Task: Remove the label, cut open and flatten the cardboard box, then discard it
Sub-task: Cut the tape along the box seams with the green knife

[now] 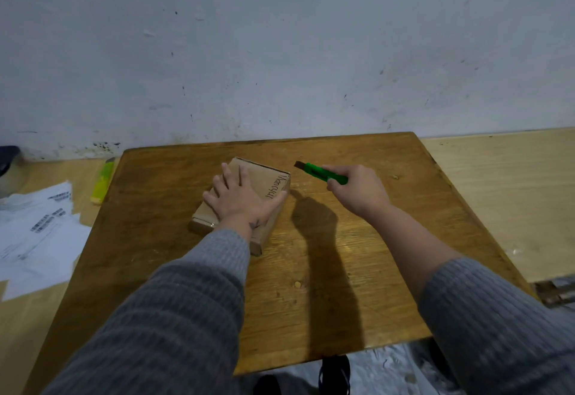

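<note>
head view, looking down over the person's arms: a small cardboard box (pixel 249 195) lies flat on the brown wooden table (pixel 311 270), toward its far left part, turned a little askew, with dark lettering along its right edge. the left hand (pixel 241 200) rests palm down on top of it, fingers spread flat, pressing rather than gripping. the right hand (pixel 357 190) is curled tight around a green utility knife (pixel 322 172), held just right of the box and apart from it, blade (pixel 300 164) out and pointing left toward the box's far corner. both sleeves are grey knit. off the table's left side lie white printed sheets (pixel 37 232) and a yellow-green cutter (pixel 102 184).
</note>
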The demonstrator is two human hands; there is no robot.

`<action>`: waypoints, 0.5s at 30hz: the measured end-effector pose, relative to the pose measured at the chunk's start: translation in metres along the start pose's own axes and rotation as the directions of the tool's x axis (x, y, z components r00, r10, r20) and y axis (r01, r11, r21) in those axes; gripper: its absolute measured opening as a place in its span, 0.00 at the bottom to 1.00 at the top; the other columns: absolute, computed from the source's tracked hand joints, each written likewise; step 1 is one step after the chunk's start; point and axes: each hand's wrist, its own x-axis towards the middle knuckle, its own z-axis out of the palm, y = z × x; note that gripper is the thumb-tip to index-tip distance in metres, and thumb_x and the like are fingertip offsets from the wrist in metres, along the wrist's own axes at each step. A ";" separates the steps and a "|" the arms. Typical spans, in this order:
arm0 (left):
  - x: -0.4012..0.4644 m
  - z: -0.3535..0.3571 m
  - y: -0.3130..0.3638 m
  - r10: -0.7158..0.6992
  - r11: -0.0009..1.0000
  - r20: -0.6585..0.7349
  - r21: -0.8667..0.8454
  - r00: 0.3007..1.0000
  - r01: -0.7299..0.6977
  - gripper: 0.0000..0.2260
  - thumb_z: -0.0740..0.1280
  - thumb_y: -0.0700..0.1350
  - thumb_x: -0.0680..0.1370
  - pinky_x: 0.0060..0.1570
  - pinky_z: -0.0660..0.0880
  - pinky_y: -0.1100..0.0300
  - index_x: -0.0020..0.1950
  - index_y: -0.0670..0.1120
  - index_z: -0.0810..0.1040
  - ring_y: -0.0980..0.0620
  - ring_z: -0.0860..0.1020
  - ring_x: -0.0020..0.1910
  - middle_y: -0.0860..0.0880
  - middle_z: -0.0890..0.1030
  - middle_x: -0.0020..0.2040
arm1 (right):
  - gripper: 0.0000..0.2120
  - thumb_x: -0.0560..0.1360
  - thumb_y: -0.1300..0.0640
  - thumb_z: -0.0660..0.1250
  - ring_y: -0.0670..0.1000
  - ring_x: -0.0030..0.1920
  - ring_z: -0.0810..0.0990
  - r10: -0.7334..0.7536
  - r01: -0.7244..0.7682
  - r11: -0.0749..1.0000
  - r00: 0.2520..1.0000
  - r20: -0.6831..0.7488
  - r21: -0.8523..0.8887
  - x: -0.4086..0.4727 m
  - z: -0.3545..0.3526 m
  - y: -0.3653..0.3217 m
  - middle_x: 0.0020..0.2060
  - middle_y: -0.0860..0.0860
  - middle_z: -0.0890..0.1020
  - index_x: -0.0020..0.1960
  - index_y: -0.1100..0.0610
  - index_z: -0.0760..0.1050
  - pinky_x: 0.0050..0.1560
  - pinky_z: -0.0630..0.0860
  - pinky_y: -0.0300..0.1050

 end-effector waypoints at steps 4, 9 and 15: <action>0.008 0.003 0.025 -0.067 0.996 0.001 -0.061 0.998 0.067 0.56 0.53 0.81 0.62 0.70 0.45 0.35 0.79 0.50 0.41 0.37 0.42 0.77 0.42 0.36 0.78 | 0.17 0.77 0.54 0.64 0.49 0.31 0.76 0.058 -0.056 0.990 0.998 -0.012 0.126 0.009 0.001 0.009 0.42 0.49 0.80 0.64 0.44 0.75 0.31 0.74 0.44; 0.025 0.005 0.051 -0.141 0.985 -0.016 -0.100 0.990 0.139 0.55 0.54 0.80 0.63 0.71 0.42 0.34 0.79 0.49 0.41 0.37 0.40 0.77 0.41 0.36 0.78 | 0.17 0.77 0.55 0.65 0.53 0.35 0.81 0.097 -0.097 0.975 0.995 0.010 0.198 0.029 0.007 0.024 0.50 0.52 0.83 0.65 0.44 0.74 0.37 0.81 0.51; 0.045 0.005 0.071 -0.133 0.989 -0.047 -0.067 0.990 0.130 0.53 0.46 0.80 0.66 0.67 0.35 0.29 0.79 0.47 0.39 0.42 0.35 0.77 0.45 0.37 0.79 | 0.18 0.77 0.55 0.64 0.48 0.34 0.78 0.094 -0.098 0.975 0.995 0.032 0.197 0.065 0.002 0.040 0.57 0.53 0.81 0.66 0.44 0.73 0.29 0.74 0.40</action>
